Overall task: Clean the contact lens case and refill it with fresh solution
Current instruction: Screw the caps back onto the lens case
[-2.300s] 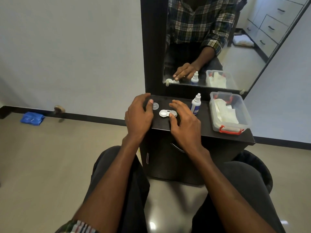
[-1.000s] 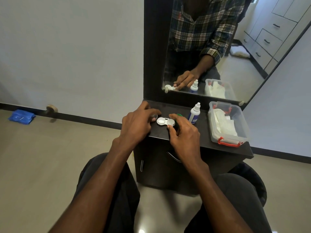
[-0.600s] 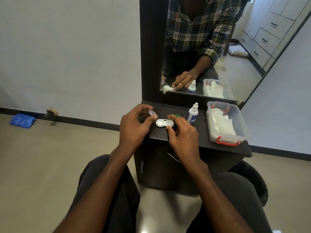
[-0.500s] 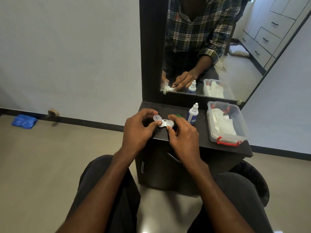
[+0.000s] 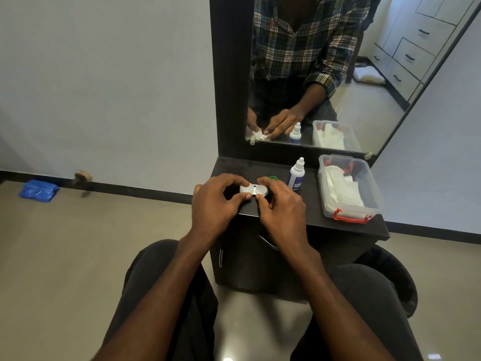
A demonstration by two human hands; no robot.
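Note:
A white contact lens case [image 5: 261,190] lies on the dark cabinet top [image 5: 309,204], near its front left. My left hand [image 5: 214,204] holds a clear round cap [image 5: 246,189] down on the case's left well, thumb and fingers around it. My right hand [image 5: 279,207] grips the right side of the case, whose right well shows uncovered. A green cap [image 5: 272,177] peeks out just behind my right fingers. The small white solution bottle [image 5: 296,175] with a blue label stands upright to the right of the case.
A clear plastic box [image 5: 347,190] with red latches, holding white tissues, sits at the cabinet's right end. A mirror [image 5: 325,74] rises behind the cabinet top. My knees are below the cabinet front. A blue packet [image 5: 38,190] lies on the floor at far left.
My left hand picked the clear cap up from the cabinet top and brought it right onto the case's left well. My right hand stayed on the case.

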